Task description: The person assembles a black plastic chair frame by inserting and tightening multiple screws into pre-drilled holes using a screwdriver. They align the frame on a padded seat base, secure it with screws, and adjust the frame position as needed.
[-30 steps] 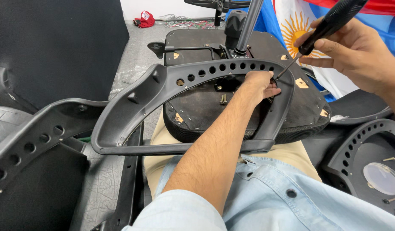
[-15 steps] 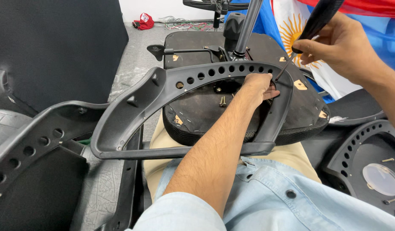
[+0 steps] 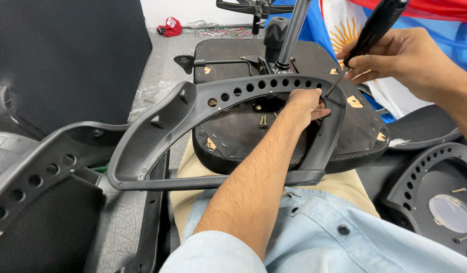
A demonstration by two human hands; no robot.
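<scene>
Screwdriver [image 3: 367, 38] tip seemingly beside left hand [image 3: 303, 103]

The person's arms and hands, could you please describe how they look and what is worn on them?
Both hands are bare, without gloves. The left hand ends a bare forearm; its light blue denim sleeve is pushed up near the elbow. The right hand shows a bare wrist and no sleeve in view. No rings or watch are visible.
</scene>
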